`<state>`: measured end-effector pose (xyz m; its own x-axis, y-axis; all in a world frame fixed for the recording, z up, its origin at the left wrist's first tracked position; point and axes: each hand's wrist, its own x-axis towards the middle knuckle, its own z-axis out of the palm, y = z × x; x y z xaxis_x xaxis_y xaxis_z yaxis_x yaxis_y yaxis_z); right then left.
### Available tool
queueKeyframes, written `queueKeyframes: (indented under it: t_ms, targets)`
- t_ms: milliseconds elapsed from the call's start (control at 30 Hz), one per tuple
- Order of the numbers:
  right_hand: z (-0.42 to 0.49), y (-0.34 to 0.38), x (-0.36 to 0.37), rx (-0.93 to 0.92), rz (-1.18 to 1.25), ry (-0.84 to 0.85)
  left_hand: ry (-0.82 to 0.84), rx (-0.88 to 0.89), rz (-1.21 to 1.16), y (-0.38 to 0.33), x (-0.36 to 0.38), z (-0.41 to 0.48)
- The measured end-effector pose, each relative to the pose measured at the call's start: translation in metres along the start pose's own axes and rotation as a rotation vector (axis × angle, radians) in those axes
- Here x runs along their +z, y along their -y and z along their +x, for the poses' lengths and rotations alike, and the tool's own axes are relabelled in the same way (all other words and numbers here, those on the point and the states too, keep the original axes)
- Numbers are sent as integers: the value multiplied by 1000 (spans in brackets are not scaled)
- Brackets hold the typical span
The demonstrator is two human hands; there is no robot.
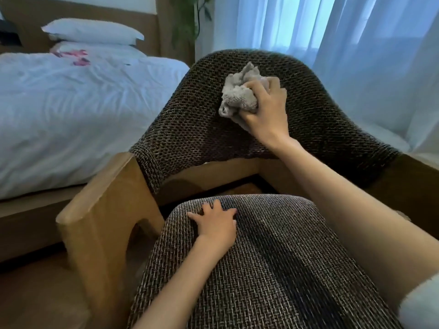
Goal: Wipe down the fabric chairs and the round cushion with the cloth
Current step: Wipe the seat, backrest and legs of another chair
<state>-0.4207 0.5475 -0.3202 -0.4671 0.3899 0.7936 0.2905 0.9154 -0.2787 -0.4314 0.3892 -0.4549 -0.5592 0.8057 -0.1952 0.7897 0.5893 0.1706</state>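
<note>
The crumpled cloth [240, 93] is gripped in the curled right hand [266, 110] against the chair [190, 119] backrest, far side, while the left hand [217, 225] is laid flat, fingers spread, on the near seat cushion [273, 269].

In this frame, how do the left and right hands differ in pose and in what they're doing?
The right hand grips a bunched cloth against the backrest; the left hand holds nothing. The right hand's fingers are curled, while the left hand lies flat, fingers spread, on the seat. Both work on the same woven chair.
</note>
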Motion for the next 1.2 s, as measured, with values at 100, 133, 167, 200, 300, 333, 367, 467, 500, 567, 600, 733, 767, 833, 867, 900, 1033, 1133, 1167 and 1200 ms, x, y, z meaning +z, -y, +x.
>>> queueKeyframes:
  t_ms: [100, 133, 167, 200, 300, 333, 367, 467, 500, 567, 600, 733, 767, 833, 867, 900, 1033, 1133, 1167, 1200]
  targets:
    - [38, -5, -10, -14, -207, -25, -30, 36, -54, -18, -5, 22]
    - [49, -6, -9, -21, -255, -10, -45, 37, -74, -22, -3, 29]
    - [59, -7, -6, -24, -288, 14, -60, 36, -95, -24, -1, 33]
    - [65, -10, 0, -23, -306, 38, -73, 42, -118, -24, 1, 37]
    - [59, -26, 19, -31, -353, 44, -119, 89, -182, -16, 13, 39]
    - [47, -34, 25, -47, -371, 41, -140, 109, -192, -11, 16, 39]
    - [31, -42, 30, -73, -378, 54, -159, 123, -202, -8, 18, 40]
    - [-34, -69, 39, -152, -375, 180, -187, 147, -213, -3, 19, 44]
    - [-55, -78, 39, -180, -378, 235, -189, 154, -215, -3, 19, 45]
    - [-78, -89, 30, -206, -378, 345, -183, 160, -220, -3, 20, 47]
    - [-79, -90, 23, -208, -374, 353, -181, 158, -222, -3, 22, 47]
    - [-18, -71, -6, -127, -298, 39, -199, 153, -230, -8, 24, 48]
    - [4, -67, -10, -101, -319, -15, -199, 157, -233, -10, 24, 50]
    - [39, -63, -13, -49, -381, -22, -186, 166, -240, -12, 24, 52]
    - [48, -62, -10, -29, -400, -10, -185, 168, -247, -13, 24, 54]
    - [51, -63, -5, -17, -408, -5, -183, 170, -251, -13, 25, 55]
    - [-2, -83, 19, -50, -456, 59, -169, 171, -243, -12, 27, 55]
    - [-60, -96, 23, -97, -474, 211, -161, 174, -242, -13, 26, 54]
    - [-69, -97, 20, -108, -464, 263, -157, 174, -245, -13, 26, 54]
    - [-71, -95, 13, -120, -453, 295, -151, 173, -246, -13, 25, 53]
